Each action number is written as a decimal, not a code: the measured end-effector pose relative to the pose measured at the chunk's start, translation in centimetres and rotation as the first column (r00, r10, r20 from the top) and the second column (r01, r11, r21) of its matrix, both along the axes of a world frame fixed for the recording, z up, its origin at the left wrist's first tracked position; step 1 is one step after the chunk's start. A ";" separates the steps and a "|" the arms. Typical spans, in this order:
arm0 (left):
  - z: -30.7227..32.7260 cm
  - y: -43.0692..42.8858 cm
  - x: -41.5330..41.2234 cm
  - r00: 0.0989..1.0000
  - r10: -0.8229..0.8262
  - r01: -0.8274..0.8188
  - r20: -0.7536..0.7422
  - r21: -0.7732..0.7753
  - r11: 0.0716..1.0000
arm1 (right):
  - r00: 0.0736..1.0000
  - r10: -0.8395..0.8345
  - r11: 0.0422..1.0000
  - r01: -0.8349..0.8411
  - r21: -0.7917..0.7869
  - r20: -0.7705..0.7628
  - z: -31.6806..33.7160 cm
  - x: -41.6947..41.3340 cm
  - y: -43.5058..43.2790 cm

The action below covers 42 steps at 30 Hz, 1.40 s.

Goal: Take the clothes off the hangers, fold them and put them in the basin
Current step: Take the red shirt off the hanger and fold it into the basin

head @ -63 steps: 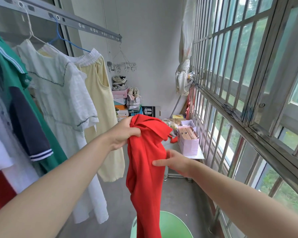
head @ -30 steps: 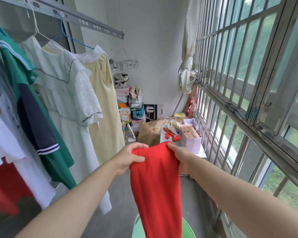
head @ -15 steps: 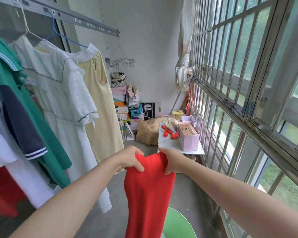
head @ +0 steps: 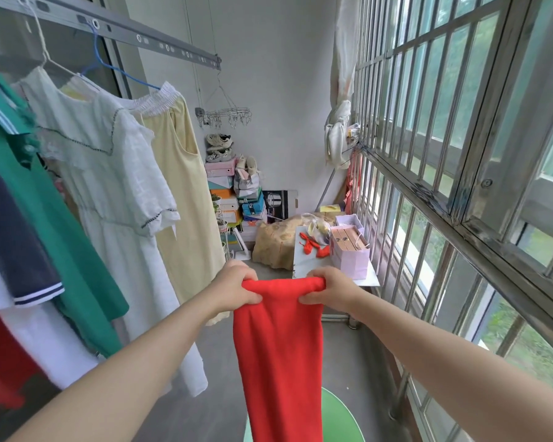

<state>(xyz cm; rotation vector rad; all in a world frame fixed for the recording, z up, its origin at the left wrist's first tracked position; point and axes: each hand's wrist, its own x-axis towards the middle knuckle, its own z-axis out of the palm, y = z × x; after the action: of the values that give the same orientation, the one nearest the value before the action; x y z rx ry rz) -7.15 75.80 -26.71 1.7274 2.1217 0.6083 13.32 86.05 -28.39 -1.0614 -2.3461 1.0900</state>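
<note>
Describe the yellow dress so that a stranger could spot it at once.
The grey drying rail runs along the upper left towards the back wall. The yellow dress is the last garment on it, beyond the white dress. It alone is pale yellow and sleeveless, on a blue hanger.

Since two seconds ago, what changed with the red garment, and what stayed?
The right hand left the middle of the red garment and gripped its top edge, opposite the left hand. Both hands came lower; the garment now hangs flat between them. The white dress and yellow dress stay hanging, the green basin below.
</note>
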 end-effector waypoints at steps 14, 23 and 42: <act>2.3 -0.7 2.3 0.775 -0.017 -0.081 0.631 0.127 0.989 | 0.948 0.060 0.791 -0.236 -0.565 -0.313 -3.6 2.6 -1.9; 2.3 -1.6 1.7 0.635 0.062 -0.100 0.770 0.002 0.995 | 0.956 -0.089 0.729 -0.129 -0.672 -0.279 -3.1 2.0 -2.5; -5.7 -1.5 3.7 0.239 0.261 -0.212 0.935 -0.211 0.954 | 0.940 -0.292 0.520 0.003 -0.854 -0.175 -1.6 2.6 -1.6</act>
<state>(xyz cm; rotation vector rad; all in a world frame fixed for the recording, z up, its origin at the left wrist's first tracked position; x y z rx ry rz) -3.42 74.30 -32.45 0.5527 1.3717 1.2784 15.92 84.43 -29.98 -1.2168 -1.3616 2.2437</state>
